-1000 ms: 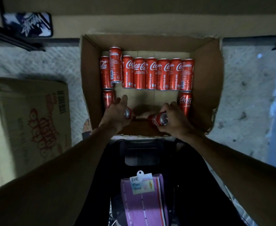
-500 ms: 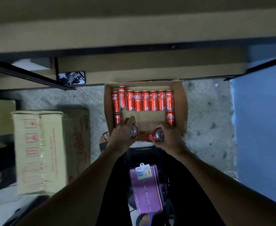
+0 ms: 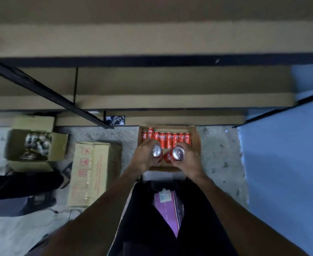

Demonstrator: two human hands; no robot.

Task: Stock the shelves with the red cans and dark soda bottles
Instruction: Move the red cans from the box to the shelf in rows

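Standing over the stock, view straight down. Nearest: purple pad (image 3: 168, 207) hanging at the waist. Next out: both hands clamped, one can each. Left hand (image 3: 144, 158) wrapped round a red can (image 3: 156, 150), right hand (image 3: 189, 159) round a second can (image 3: 176, 154). Silver tops face the camera, the two cans close together over the near end of the open carton (image 3: 197, 145) on the floor. Row of cans (image 3: 167, 138) upright along the carton's far wall. Closed carton (image 3: 94, 172) off to the left. Beyond: shelves (image 3: 170, 102), destination for the load. No dark bottles identifiable; light poor.

Risks, judged: single-handed grip on smooth cans, so a slip during the lift drops one onto the row or floor and dents it. Black shelf edge (image 3: 152, 60) juts toward the person; a hurried raise could clip it and knock a can loose
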